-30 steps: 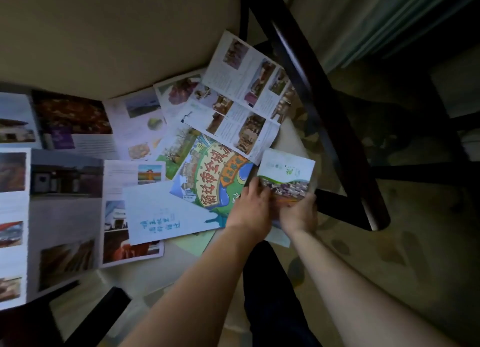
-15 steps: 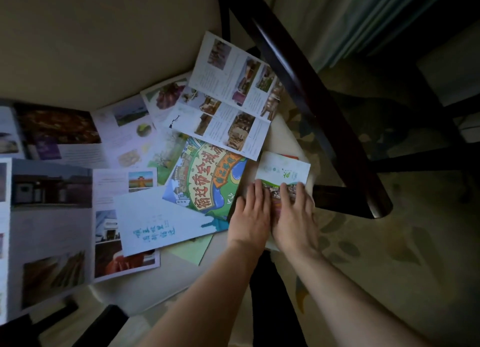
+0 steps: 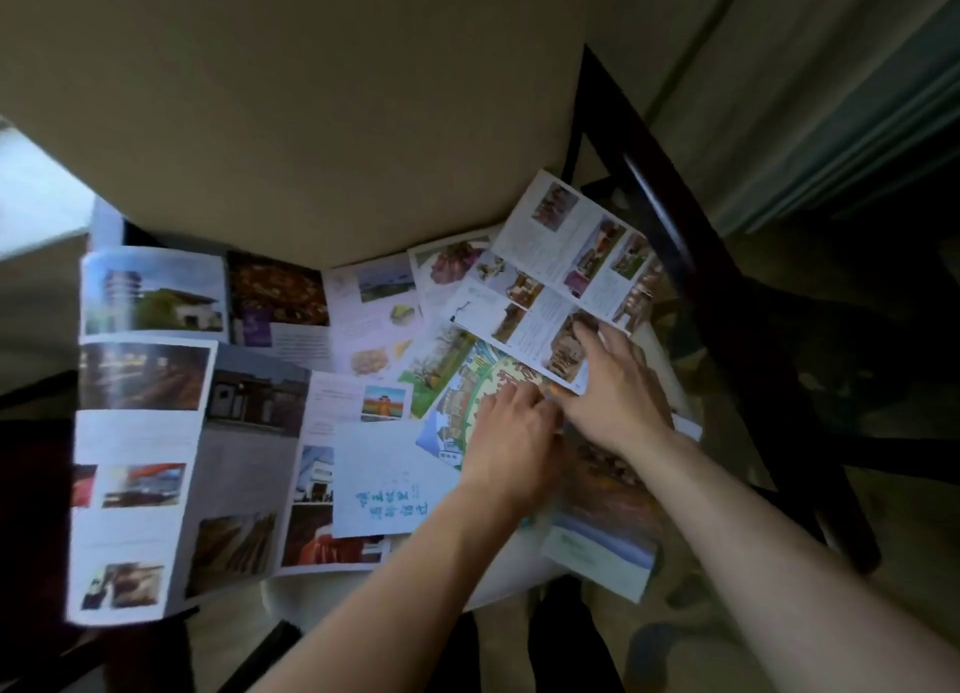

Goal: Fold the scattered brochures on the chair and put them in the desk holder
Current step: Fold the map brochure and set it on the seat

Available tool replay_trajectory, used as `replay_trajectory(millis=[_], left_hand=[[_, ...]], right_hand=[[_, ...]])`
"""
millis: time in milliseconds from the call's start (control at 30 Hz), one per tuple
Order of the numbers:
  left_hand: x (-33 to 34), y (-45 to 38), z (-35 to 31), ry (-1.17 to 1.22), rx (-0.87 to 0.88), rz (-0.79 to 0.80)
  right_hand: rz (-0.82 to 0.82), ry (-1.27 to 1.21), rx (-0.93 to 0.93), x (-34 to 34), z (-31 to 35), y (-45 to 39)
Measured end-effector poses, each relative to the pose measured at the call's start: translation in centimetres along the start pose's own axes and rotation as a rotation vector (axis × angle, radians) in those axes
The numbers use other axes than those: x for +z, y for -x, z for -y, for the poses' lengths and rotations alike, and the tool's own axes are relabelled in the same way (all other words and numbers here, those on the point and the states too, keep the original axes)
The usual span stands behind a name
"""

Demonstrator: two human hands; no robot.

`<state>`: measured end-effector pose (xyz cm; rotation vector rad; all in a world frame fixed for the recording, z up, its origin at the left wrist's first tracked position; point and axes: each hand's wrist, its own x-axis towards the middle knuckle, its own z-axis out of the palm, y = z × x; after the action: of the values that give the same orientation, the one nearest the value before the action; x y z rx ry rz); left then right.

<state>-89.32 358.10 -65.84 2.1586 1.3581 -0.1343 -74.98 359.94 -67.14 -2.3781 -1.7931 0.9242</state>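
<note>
both grips lie flat and loose. our left hand (image 3: 506, 435) rests with its fingers spread and nearly straight on the colourful map brochure (image 3: 483, 380), holding nothing. our right hand (image 3: 618, 396) reaches toward twelve o'clock; its straight fingertips press on the near corner of the white photo brochure (image 3: 566, 282), and we cannot tell whether the thumb hooks under that edge. the two hands touch side by side near the middle of the view.

the brochures are scattered across the seat of the chair (image 3: 311, 95), whose tan back fills the twelve o'clock half of the view. the white photo brochure lies open at one o'clock, overlapping the map brochure. a folded brochure (image 3: 602, 531) with a pale green band lies at five o'clock under our right forearm, at the seat's front edge and partly hanging over it. a small pale blue leaflet (image 3: 379, 479) with blue writing sits at seven o'clock of our left hand, on top of a large open brochure (image 3: 171, 448) that spreads to nine o'clock. past it, toward eleven o'clock, lies an open brochure with a purple panel (image 3: 254, 297), and at twelve o'clock of the hands a sheet with food pictures (image 3: 374, 329).

the dark wooden armrest (image 3: 727, 297) runs from one o'clock down to four o'clock, just beside the photo brochure. patterned carpet (image 3: 883, 536) shows at four o'clock.
</note>
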Motion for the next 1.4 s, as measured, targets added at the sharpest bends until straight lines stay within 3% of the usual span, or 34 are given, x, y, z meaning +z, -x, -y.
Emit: replay_trajectory(millis=[100, 167, 367, 633, 967, 1200, 1400], left_hand=[[-1.7, 0.7, 3.6, 0.064, -0.087, -0.049], [-1.8, 1.3, 5.6, 0.074, -0.133, -0.069], [-1.7, 1.8, 8.8, 0.216, -0.244, -0.134], [-8.4, 0.7, 8.6, 0.595, -0.460, -0.195], [-24.9, 1.8, 5.5, 0.596, -0.345, -0.397], [-35.0, 3.4, 4.7, 0.665, -0.284, -0.583], [-39.1, 5.3, 5.4, 0.702, -0.303, -0.616]], right_hand=[[0.163, 0.123, 0.012, 0.8, 2.3, -2.5], [0.183, 0.245, 0.018, 1.8, 3.0, -3.2], [-0.162, 0.362, -0.103, 0.8, 3.5, -4.0], [-0.328, 0.337, -0.204, -11.5, 10.8, -3.3], [-0.524, 0.309, -0.308, -30.8, 21.9, 0.2], [-0.591, 0.252, -0.460, -36.2, 27.8, 3.7], [-0.702, 0.244, -0.583, -40.8, 31.4, 6.2]])
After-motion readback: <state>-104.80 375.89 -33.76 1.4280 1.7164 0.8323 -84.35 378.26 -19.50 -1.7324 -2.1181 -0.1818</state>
